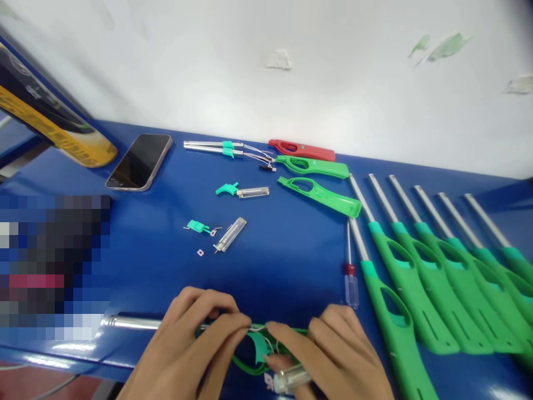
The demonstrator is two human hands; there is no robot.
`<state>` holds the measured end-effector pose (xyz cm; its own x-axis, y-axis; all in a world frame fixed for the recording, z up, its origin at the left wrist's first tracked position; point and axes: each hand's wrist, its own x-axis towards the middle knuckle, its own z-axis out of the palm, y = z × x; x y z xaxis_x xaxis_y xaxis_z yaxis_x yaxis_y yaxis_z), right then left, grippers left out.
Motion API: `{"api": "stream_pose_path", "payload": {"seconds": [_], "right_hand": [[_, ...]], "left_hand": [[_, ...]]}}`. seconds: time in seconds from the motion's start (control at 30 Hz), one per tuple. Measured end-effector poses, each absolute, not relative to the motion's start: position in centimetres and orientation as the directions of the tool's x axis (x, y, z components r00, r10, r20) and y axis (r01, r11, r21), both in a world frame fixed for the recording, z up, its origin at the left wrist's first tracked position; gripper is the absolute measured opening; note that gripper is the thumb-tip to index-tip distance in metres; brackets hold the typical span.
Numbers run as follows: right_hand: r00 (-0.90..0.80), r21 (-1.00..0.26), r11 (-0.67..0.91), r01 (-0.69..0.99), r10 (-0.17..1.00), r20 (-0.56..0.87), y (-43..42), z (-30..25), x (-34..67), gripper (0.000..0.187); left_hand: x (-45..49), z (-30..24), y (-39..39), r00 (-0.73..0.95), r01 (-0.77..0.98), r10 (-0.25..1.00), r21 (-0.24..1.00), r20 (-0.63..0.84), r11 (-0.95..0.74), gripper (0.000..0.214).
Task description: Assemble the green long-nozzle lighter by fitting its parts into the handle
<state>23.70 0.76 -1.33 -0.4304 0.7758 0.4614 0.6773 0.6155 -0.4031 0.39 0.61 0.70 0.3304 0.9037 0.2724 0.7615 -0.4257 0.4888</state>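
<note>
- The single head-worn camera is looking forward and down from above the near edge of the blue table (291, 261), facing the white wall (266, 66) behind it.
- It is sitting close over the left hand (195, 350) and right hand (333, 355), which are filling the bottom edge and getting cut off there.
- It is tilting slightly, so the table's far edge is running downhill to the right.
- No second view is sharing the scene.

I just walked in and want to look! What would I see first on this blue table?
First, the row of green lighters with long metal tubes on the right. Next, at the near edge, the left hand and right hand together pinching an open green lighter shell. A dark phone lies far left.
</note>
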Motion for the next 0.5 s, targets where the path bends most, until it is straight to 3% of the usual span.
{"api": "stream_pose_path", "payload": {"seconds": [0.23,0.5], "right_hand": [[-0.460,-0.420,0.618,0.664,0.781,0.422,0.92,-1.11,23.91,0.009],[-0.476,-0.408,0.627,0.664,0.775,0.417,0.77,-1.28,24.09,0.015]], "left_hand": [[0.82,1.09,1.05,0.324,0.770,0.921,0.505,0.217,-0.390,0.027],[-0.03,0.30,0.65,0.442,0.816,0.879,0.327,0.176,-0.476,0.027]]}}
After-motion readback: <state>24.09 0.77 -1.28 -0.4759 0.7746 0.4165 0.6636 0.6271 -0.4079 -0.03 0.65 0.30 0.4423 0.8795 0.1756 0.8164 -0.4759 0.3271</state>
